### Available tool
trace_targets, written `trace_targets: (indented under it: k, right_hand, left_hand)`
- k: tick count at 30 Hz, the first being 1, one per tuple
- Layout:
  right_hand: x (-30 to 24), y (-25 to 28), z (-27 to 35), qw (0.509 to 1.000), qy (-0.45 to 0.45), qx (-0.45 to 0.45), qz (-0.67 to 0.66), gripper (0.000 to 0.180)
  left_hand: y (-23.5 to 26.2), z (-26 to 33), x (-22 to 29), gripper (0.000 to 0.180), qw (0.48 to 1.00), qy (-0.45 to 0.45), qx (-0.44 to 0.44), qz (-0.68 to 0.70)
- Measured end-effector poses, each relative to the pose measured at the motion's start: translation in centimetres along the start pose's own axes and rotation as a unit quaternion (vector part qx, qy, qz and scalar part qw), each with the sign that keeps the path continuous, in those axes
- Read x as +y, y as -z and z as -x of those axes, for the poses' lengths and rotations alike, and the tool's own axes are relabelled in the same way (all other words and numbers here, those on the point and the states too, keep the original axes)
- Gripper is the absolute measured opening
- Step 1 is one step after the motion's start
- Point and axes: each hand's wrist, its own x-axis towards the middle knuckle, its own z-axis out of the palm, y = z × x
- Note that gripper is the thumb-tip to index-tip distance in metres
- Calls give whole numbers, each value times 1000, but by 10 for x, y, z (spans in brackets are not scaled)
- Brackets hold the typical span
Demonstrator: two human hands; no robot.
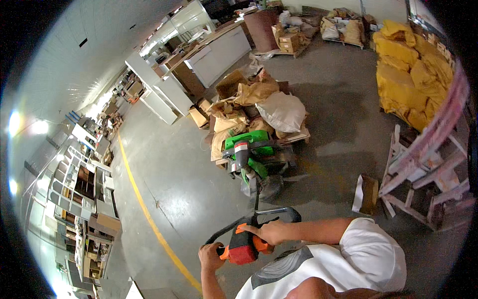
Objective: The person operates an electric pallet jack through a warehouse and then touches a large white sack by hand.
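Note:
Both my hands are on the control handle (243,248) of a green electric pallet jack (256,138). The handle has a red and black head, orange grips and a black loop bar. My left hand (211,256) is wrapped round its left grip. On the other side my right hand (274,233) closes over the right grip, the forefinger reaching onto the head. Ahead of the jack's body lies a pallet load of brown paper and sacks (256,93), with a full white sack (282,111) on its right. The forks are hidden under this load.
A yellow floor line (144,209) runs along the left. Shelving (79,199) stands beyond it. White cabinets (219,57) are at the far left of the load. On the right are a yellow-covered stack (411,74), a wooden frame (423,184) and an open carton (366,194).

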Motion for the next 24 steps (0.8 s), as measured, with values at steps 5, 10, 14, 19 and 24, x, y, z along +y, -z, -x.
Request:
trace_targets:
  k: [5,10,14,19,24]
  right_hand:
    - [-81,-64,58,1000,16,-10,-3,108]
    - [-196,-166,101,999,8,-22,-39,106]
    - [-269,-251,142,997,33,-37,-53,106]
    - [-364,-342,194,996,65,-38,-42,107]
    - [-463,-430,253,994,83,-65,11,105]
  left_hand:
    - [12,115,-1,34,1000,-1,-5,25]
    - [21,260,-32,35,999,-6,5,35]
    - [19,384,-44,40,1000,8,-26,0]
    - [28,536,-42,44,997,79,-15,-8]
    - [43,691,-44,46,996,80,38,13]
